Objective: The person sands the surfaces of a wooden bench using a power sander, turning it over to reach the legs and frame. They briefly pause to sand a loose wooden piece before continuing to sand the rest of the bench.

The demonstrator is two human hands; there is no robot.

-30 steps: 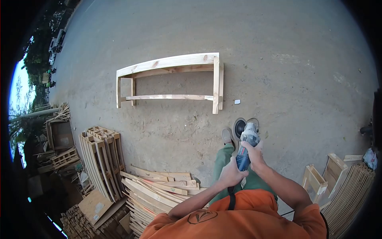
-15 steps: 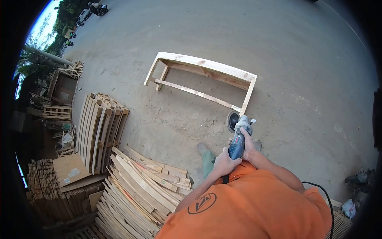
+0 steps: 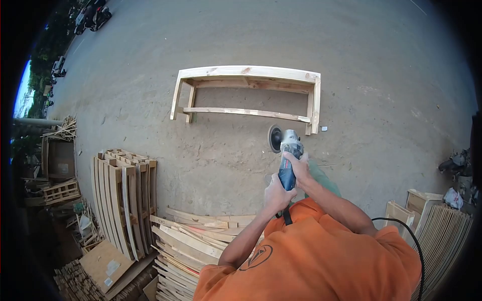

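Both hands are wrapped around a blue and grey angle grinder (image 3: 287, 168) held in front of my body. My left hand (image 3: 277, 194) closes on its rear end, and my right hand (image 3: 300, 169) grips the body nearer the head. A dark round disc (image 3: 274, 139) is fitted on the grinder's left side. Beyond it, apart from the disc as far as I can see, is a bare wooden bench frame (image 3: 249, 73) with a long top, legs and a lower rail (image 3: 246, 113).
Stacked pallets (image 3: 123, 200) stand at the left, beside a heap of loose wooden slats (image 3: 196, 246). More slats (image 3: 437, 241) are stacked at the lower right. A black cable (image 3: 409, 232) runs past my right side. Motorcycles (image 3: 93, 17) are far off at the upper left.
My view has turned, so the bench looks more level. The grinder has moved left and away from the bench's right leg, where its head was earlier. Both hands keep their hold.
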